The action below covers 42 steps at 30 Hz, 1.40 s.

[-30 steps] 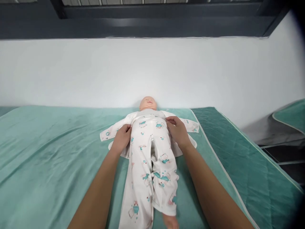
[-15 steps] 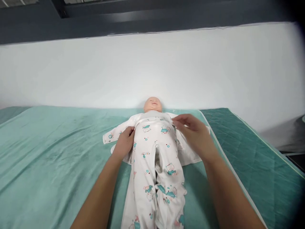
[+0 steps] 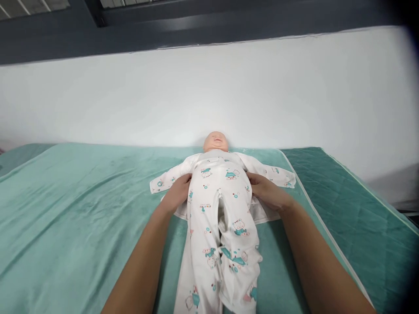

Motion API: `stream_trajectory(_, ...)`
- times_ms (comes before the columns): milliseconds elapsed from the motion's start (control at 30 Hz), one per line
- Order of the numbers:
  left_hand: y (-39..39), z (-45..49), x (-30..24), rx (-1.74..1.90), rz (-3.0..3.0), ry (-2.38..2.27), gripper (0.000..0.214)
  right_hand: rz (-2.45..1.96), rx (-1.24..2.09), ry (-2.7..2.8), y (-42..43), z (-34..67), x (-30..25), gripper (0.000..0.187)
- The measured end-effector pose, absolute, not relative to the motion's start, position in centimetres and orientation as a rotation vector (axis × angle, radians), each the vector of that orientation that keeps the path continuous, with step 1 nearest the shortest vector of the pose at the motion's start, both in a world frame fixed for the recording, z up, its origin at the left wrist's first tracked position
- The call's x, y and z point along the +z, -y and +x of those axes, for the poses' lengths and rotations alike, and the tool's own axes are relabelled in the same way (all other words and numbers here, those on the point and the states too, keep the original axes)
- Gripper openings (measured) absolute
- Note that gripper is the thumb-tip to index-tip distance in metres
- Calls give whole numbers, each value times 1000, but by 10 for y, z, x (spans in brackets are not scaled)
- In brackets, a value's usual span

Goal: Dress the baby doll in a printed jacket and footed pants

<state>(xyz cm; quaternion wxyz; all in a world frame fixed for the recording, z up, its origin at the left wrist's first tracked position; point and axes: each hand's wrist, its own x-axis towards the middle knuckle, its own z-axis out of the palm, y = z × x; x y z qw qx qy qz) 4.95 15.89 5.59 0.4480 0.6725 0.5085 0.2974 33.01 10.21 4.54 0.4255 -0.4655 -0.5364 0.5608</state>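
A baby doll (image 3: 215, 141) lies on its back on a teal blanket (image 3: 81, 209), head toward the wall. It wears white printed trousers (image 3: 219, 218) and an open white printed jacket (image 3: 275, 172) spread out beneath it. My left hand (image 3: 178, 194) grips the doll's left side at the waist, fingers curled against the trousers. My right hand (image 3: 266, 192) presses the other side of the waist, fingers curled over the cloth. Both forearms reach in from the bottom of the view.
A white wall (image 3: 209, 96) stands right behind the doll's head, with a dark window frame (image 3: 196, 26) above. A darker quilted teal mat (image 3: 353, 209) lies to the right, with a dark gap beyond its edge.
My right hand was lifted near the doll's chest half a second ago and has come down onto the waist. The left hand has stayed at the doll's side. The view has shifted slightly.
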Motion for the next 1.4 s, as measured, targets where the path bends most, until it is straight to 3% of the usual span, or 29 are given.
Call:
stream_trajectory(200,-148,59,50,807,1152,-952,44,-1081,1472,1159,-107,326,31,45)
stream_trajectory(367,-145,72,49,851,974,-916,39,-1164,1328,1015,-108,315,33,46)
stream_trajectory(667,-149,73,48,879,702,-823,34,-1394,1123,980,-96,293,68,30)
stream_trajectory(967,-155,67,43,913,757,-895,20,-1370,1168,1034,-98,294,63,43)
stream_trajectory(1133,-151,67,41,850,961,-858,37,-1358,1194,1054,-99,298,55,50)
stream_trajectory(1400,-148,65,44,814,1112,-808,46,-1413,1137,1034,-97,296,64,39)
